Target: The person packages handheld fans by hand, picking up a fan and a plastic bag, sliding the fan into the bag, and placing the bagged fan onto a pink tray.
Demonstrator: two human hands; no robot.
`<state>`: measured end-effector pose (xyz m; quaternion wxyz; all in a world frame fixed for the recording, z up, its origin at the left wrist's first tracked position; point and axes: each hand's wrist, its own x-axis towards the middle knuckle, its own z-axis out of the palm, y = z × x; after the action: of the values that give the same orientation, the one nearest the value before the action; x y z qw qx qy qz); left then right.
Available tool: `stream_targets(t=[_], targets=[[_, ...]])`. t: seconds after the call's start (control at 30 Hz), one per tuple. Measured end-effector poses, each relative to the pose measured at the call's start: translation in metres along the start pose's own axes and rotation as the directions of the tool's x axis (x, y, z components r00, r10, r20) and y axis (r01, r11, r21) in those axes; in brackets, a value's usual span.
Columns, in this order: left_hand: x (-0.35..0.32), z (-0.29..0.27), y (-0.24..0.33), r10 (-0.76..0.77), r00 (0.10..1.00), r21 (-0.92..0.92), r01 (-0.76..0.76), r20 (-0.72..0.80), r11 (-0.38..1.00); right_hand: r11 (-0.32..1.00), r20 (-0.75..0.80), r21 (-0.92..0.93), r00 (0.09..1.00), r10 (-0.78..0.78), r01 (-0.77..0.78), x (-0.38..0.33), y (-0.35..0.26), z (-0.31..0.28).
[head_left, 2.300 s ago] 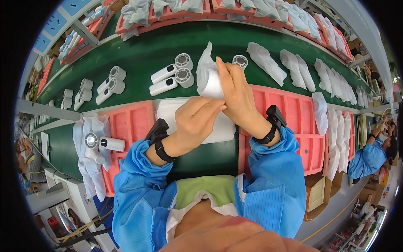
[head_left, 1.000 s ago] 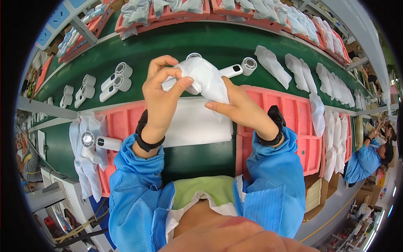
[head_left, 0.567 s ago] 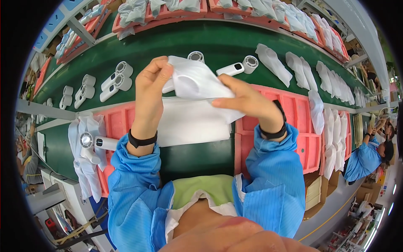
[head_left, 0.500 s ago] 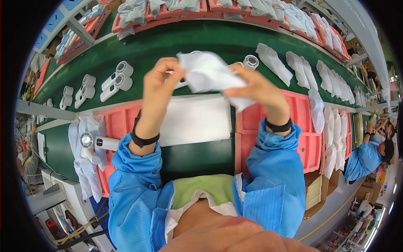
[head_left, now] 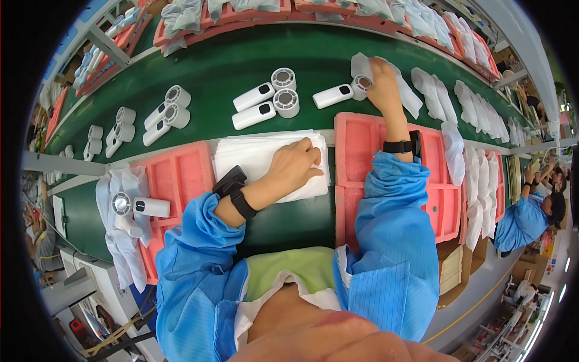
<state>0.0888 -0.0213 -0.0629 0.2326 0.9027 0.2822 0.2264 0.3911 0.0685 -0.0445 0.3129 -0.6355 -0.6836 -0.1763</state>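
Note:
My left hand (head_left: 294,168) rests on a stack of thin white bags (head_left: 241,154), its fingers bent and apart. Across the green work surface, my right hand (head_left: 383,84) is closed on a white bag (head_left: 360,63); whatever is inside it does not show. Just below that bag lies a bare white handheld fan (head_left: 333,96), its round head partly behind my fingers. A filled white bag (head_left: 408,93) lies against the right side of my hand. Two more bare fans (head_left: 253,114) sit side by side to the left.
Pink foam trays (head_left: 181,175) flank the stack, with another divided pink tray (head_left: 356,148) at the right. Several bagged items (head_left: 476,108) line the right of the green surface (head_left: 229,66). More fans (head_left: 166,117) stand in pairs at left. A co-worker (head_left: 525,217) is at far right.
Both hands held a white bag up in the middle before. Now the right hand has carried a bag to the far right, and the left hand has dropped onto the stack.

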Motion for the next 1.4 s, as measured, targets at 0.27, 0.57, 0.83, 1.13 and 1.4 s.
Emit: stream_targets(t=[0.27,0.57,0.83,1.13,1.4], targets=[[0.001,0.002,-0.005,-0.052,0.997,-0.055,0.056,0.065,0.997,0.993,0.41,-0.106,0.912,0.0,0.047,-0.022,0.004,-0.003],[0.007,0.005,-0.015,-0.1,0.992,-0.137,0.109,0.07,0.984,0.711,0.493,0.345,0.763,0.419,-0.613,-0.002,-0.001,-0.019],[0.01,-0.056,-0.032,-0.231,0.973,-0.59,0.203,0.029,0.782,0.545,0.328,0.733,0.913,0.241,-0.407,0.005,-0.059,-0.139],[-0.008,-0.111,-0.013,-0.351,0.932,-0.824,0.13,-0.088,0.552,0.28,0.365,0.921,0.845,-0.39,-0.269,0.001,-0.152,-0.116],[-0.009,-0.12,-0.003,-0.506,0.827,-0.968,-0.175,-0.242,0.177,0.631,0.188,0.772,0.925,-0.33,0.068,-0.015,-0.205,-0.072]])
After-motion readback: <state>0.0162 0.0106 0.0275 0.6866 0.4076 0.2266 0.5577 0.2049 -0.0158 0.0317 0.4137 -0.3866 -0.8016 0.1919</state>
